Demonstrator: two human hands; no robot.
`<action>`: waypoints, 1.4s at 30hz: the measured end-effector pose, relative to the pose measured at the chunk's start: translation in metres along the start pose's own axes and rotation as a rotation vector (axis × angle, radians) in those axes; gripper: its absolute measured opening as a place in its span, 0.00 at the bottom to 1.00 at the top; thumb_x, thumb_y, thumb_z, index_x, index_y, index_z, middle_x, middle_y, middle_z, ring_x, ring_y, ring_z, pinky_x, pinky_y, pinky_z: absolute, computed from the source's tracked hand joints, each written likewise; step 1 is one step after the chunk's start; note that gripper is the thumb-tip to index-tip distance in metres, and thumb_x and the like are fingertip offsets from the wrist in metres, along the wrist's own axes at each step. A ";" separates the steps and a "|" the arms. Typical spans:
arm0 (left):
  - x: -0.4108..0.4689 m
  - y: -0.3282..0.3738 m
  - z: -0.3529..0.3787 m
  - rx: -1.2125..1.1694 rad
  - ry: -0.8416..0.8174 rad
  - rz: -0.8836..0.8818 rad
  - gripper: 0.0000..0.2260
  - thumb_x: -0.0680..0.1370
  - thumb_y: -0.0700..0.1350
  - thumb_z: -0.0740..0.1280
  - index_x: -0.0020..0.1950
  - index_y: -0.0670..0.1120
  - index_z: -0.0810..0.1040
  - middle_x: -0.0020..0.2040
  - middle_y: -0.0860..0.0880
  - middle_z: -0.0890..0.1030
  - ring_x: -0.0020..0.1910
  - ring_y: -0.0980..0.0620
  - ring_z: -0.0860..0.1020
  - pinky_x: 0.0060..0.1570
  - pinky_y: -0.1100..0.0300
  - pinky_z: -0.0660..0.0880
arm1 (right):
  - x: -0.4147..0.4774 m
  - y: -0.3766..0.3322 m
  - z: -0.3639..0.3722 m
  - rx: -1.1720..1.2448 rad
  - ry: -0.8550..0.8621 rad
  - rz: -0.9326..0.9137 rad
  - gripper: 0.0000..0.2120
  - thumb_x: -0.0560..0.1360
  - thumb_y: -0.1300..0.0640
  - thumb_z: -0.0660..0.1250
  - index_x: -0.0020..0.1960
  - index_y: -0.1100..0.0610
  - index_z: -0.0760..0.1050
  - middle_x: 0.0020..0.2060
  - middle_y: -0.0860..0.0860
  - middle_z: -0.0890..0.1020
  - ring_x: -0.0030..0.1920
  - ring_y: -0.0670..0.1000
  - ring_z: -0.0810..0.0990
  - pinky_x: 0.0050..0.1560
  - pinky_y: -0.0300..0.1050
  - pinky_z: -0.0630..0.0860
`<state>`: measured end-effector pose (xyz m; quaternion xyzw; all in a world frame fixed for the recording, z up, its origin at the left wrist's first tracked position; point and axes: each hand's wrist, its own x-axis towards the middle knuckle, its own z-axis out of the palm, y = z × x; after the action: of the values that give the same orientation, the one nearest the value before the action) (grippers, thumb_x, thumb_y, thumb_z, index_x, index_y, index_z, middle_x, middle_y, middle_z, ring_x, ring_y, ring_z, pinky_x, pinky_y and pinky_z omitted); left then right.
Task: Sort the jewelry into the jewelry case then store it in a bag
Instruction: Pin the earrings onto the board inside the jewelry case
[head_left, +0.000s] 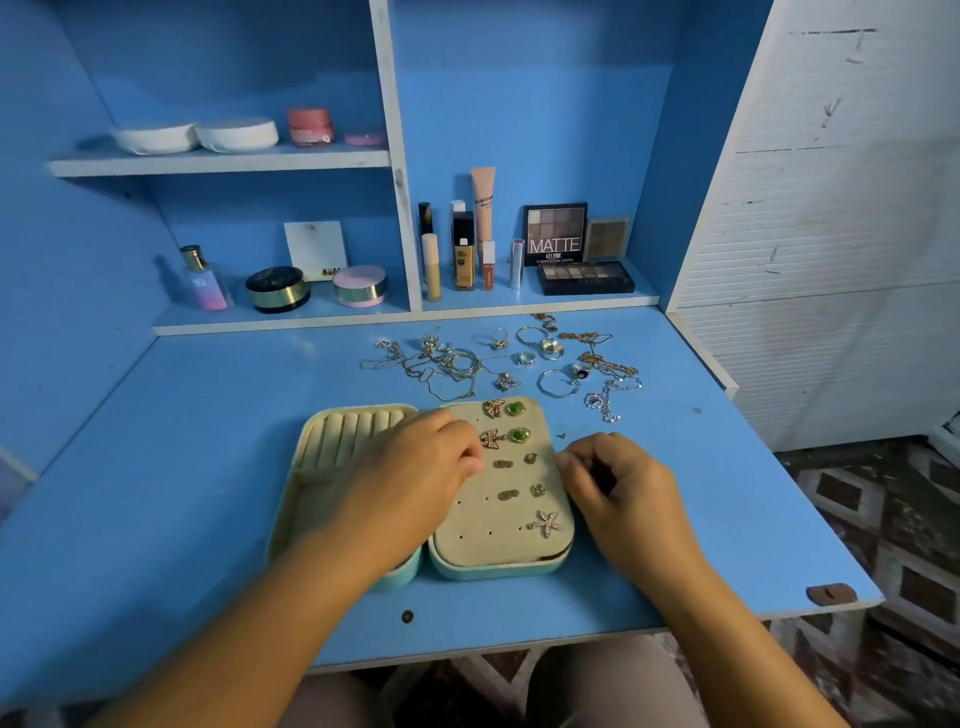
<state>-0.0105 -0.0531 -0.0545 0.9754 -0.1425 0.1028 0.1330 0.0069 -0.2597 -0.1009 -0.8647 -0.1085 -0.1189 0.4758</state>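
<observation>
The turquoise jewelry case (498, 570) lies open on the blue desk. Its left half holds cream ring rolls (353, 431), and its right half is a cream earring panel (493, 545) with holes. Pinned on the panel are butterfly earrings (492, 408), green stone earrings (515, 409), small gold studs and a starfish earring (545, 522). My left hand (415, 473) lies over the case, its curled fingertips on the panel's left part. My right hand (613, 483) hovers at the panel's right edge with thumb and fingers curled together. Whether either pinches something is hidden.
Loose chains (415, 364), rings (524, 357) and bangles (556, 382) are spread behind the case. A tiny piece (561, 435) lies just right of the case. Cosmetics and eyeshadow palettes (584, 275) stand on the shelf behind. The desk's right edge (810, 519) drops to the floor.
</observation>
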 end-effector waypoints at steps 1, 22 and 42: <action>-0.006 -0.002 0.001 -0.050 0.042 -0.018 0.08 0.81 0.51 0.62 0.54 0.51 0.79 0.50 0.59 0.77 0.51 0.59 0.73 0.42 0.72 0.63 | 0.000 0.000 0.000 0.005 0.000 -0.003 0.05 0.75 0.57 0.69 0.40 0.52 0.78 0.36 0.48 0.79 0.37 0.47 0.75 0.34 0.36 0.70; -0.049 0.000 -0.011 -0.391 0.006 -0.091 0.37 0.66 0.67 0.71 0.72 0.59 0.67 0.62 0.70 0.67 0.56 0.79 0.65 0.49 0.79 0.67 | 0.025 -0.055 0.000 0.096 0.030 -0.131 0.07 0.74 0.57 0.69 0.37 0.52 0.76 0.28 0.45 0.74 0.30 0.43 0.70 0.31 0.32 0.65; -0.056 -0.024 0.002 -0.848 0.024 -0.210 0.32 0.64 0.58 0.73 0.66 0.53 0.72 0.61 0.57 0.79 0.61 0.58 0.78 0.61 0.53 0.77 | 0.057 0.000 -0.029 -0.510 -0.322 0.001 0.09 0.76 0.53 0.67 0.56 0.51 0.80 0.47 0.47 0.80 0.40 0.44 0.73 0.41 0.35 0.66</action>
<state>-0.0549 -0.0176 -0.0753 0.8426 -0.0704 0.0325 0.5330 0.0579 -0.2799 -0.0684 -0.9641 -0.1488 -0.0035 0.2199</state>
